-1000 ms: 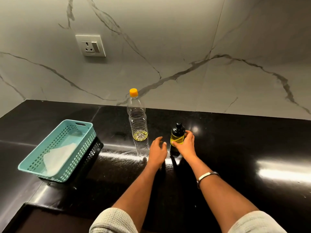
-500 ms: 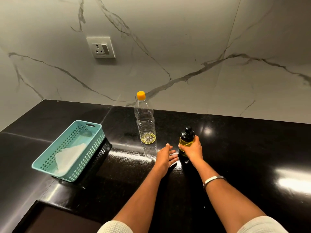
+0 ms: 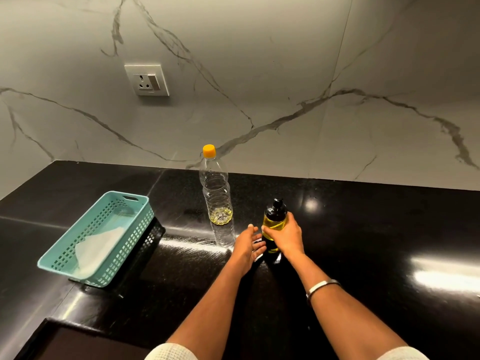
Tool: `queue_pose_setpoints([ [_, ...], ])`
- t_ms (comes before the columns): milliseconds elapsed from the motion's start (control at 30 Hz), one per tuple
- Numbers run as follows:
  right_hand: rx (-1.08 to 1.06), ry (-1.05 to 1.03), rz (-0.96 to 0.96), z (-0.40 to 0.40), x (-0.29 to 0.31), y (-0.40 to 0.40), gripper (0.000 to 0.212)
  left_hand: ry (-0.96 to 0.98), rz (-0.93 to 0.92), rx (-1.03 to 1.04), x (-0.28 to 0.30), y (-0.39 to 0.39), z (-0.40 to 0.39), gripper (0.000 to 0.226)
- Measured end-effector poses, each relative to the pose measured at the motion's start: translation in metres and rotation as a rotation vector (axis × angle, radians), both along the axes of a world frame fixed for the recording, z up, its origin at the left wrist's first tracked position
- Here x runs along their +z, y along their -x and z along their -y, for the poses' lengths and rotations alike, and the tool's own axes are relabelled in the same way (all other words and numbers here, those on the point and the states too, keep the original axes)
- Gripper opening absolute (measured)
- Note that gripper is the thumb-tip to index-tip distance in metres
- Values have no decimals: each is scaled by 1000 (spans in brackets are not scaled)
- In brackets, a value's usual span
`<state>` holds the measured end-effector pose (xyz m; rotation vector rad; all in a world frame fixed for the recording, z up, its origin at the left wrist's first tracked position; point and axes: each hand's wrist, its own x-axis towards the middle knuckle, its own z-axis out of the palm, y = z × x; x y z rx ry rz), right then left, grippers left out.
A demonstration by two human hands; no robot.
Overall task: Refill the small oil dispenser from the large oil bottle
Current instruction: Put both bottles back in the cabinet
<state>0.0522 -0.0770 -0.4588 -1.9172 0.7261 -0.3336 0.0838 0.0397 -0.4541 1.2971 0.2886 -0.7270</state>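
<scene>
The small oil dispenser (image 3: 274,219), with a black pump top and yellow oil inside, stands upright on the black counter (image 3: 363,229). My right hand (image 3: 289,236) grips its body from the right. My left hand (image 3: 248,242) lies open just left of the dispenser, fingers relaxed, holding nothing. The large clear oil bottle (image 3: 217,196) with an orange cap stands upright behind and to the left of my left hand, capped, with only a thin layer of yellow oil at its bottom.
A turquoise plastic basket (image 3: 65,258) holding a white cloth sits tilted on a black basket at the left. A wall socket (image 3: 147,79) is on the marble backsplash. A darker recessed area lies at the counter's front left corner.
My left hand has opened and drawn slightly back beside the dispenser. My right hand has kept its grip on the dispenser. The view has shifted, moving everything a little to the right.
</scene>
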Motion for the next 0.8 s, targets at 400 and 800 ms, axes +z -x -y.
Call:
queue_pose_setpoints([
  [400,51,110,123,-8,74,17,59,179,102,14,51,7,8,35],
  [800,9,290,213,-13,187,20,60,350,280,-27,158,14,12,20],
])
